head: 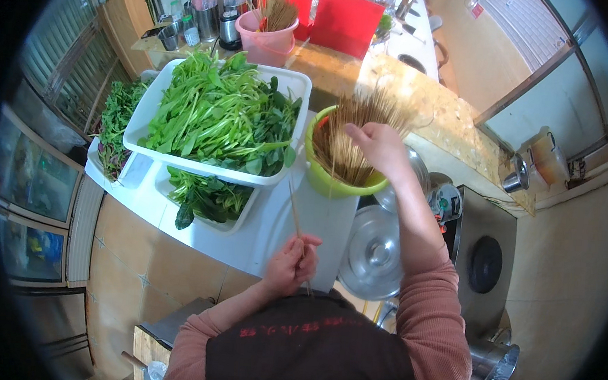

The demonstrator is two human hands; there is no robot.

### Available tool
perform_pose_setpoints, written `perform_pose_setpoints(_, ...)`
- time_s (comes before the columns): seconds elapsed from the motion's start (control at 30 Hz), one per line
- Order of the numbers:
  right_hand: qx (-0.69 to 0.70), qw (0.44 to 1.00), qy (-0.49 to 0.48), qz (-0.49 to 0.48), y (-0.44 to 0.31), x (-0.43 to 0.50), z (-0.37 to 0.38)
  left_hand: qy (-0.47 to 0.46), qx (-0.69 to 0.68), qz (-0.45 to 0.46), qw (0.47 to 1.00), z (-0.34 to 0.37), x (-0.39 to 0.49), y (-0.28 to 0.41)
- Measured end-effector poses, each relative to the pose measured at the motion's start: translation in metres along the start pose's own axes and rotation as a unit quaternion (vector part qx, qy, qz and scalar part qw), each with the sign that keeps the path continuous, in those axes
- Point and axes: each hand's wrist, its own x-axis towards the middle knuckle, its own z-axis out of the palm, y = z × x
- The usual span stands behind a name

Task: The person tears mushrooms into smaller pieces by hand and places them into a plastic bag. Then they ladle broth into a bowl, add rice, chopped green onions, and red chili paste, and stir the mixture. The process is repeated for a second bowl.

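My left hand (292, 264) is closed around a few thin bamboo skewers (294, 205), held upright at a slant above the white table (260, 239). My right hand (378, 145) is over a yellow-green bucket (330, 186) packed with bamboo skewers (354, 164). Its thumb and fingers are close together among the stick tops, and I cannot tell whether they pinch one. Left of the bucket, a white plastic tub (212, 169) is heaped with leafy greens (210, 113). It rests over another white container (235, 225) of darker leafy greens (211, 198).
More leafy stems (119, 123) lie at the table's left end. A pink bucket (265, 41) of sticks and red boards (346, 22) stand on the counter ledge (320, 67). Metal lids (373, 253) and a stove (476, 297) are at my right. A glass-doored cabinet (36, 176) stands left.
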Motion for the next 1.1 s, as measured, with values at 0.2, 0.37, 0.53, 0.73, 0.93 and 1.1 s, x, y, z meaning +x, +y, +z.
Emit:
perform_pose_setpoints(0.2,-0.127,0.979,-0.162,0.0,-0.009,0.017,0.007,-0.052,0.173,0.006,0.984,0.002,-0.01,-0.006)
perform_pose_setpoints(0.37,-0.202,0.966,-0.151,-0.058,-0.009,0.022,0.019,-0.04,0.233,0.074,0.969,0.007,-0.011,0.01)
perform_pose_setpoints(0.53,-0.03,0.998,-0.022,-0.048,-0.003,0.002,-0.013,0.006,0.314,0.096,0.945,0.008,-0.02,0.032)
perform_pose_setpoints(0.73,0.321,0.939,-0.099,-0.072,-0.03,-0.081,-0.044,0.074,0.36,0.208,0.906,0.022,0.001,0.034)
perform_pose_setpoints(0.93,0.095,0.956,-0.117,-0.252,-0.048,-0.09,0.004,0.081,0.213,0.054,0.972,0.027,-0.003,0.034)
perform_pose_setpoints(1.1,0.089,0.987,-0.015,-0.134,-0.033,-0.015,0.005,0.089,0.158,0.004,0.983,0.016,-0.019,0.012)
